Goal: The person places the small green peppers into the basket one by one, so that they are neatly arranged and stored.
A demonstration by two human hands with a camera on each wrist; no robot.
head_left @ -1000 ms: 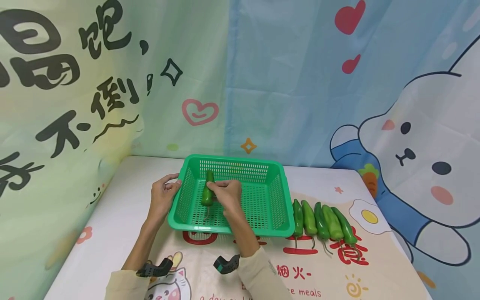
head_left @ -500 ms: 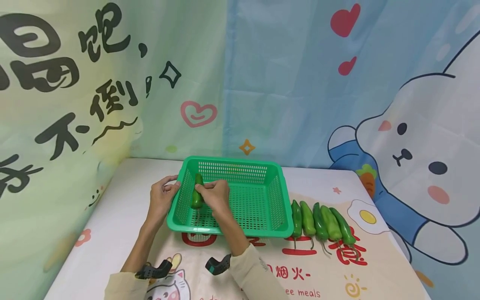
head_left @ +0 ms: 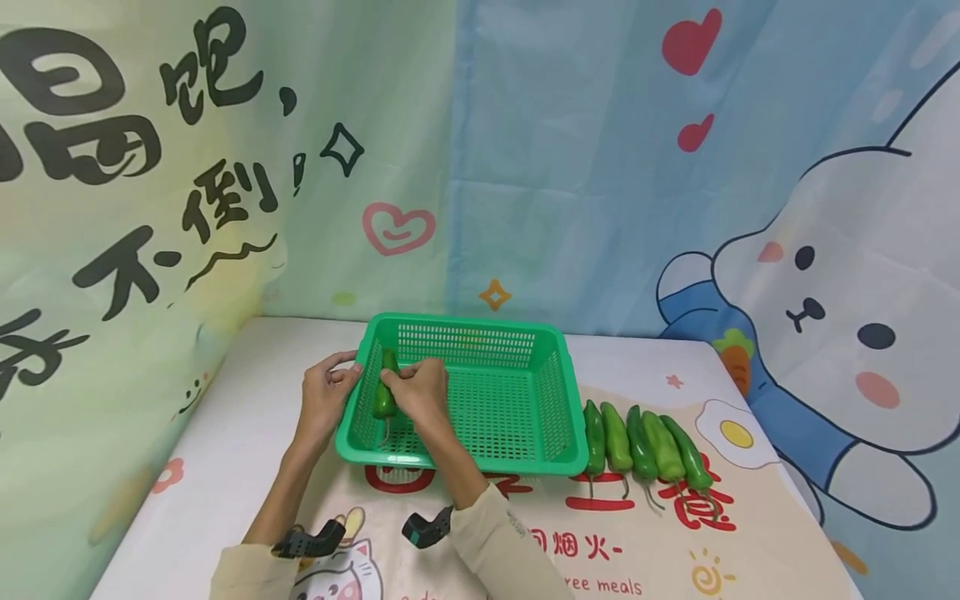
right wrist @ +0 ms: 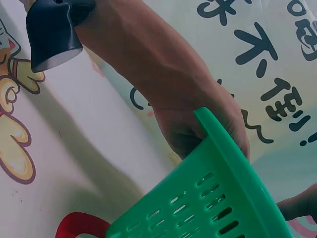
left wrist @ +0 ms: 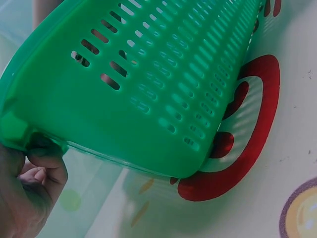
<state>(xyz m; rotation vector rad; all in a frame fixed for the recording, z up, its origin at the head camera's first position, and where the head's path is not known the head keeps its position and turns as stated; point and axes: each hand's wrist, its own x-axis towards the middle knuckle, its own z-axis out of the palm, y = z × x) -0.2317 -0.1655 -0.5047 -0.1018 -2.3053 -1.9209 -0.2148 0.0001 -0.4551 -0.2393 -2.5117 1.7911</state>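
A green plastic basket (head_left: 517, 467) with slotted walls sits on the table. My left hand (head_left: 322, 404) grips its left rim, thumb on the edge; in the left wrist view the curled fingers (left wrist: 47, 168) are at the basket's rim. Inside the basket, near its left wall, my right hand (head_left: 422, 393) pinches a long green pepper (head_left: 384, 403) between thumb and fingers. The pepper's thin stem points toward me. Whether it touches the basket floor cannot be told. Only a bit of the right hand (right wrist: 299, 204) enters the right wrist view, behind the rim.
Several green peppers (head_left: 642, 446) lie in a row on the table, just right of the basket, stems toward me. A printed cloth (head_left: 645, 542) covers the table. Behind the table hangs a printed curtain (head_left: 570, 208). Each wrist wears a black camera band (head_left: 311, 540).
Holding the pepper, my right hand has moved left across the basket to near its left wall. My left hand stays on the rim, and the row of peppers is unchanged.
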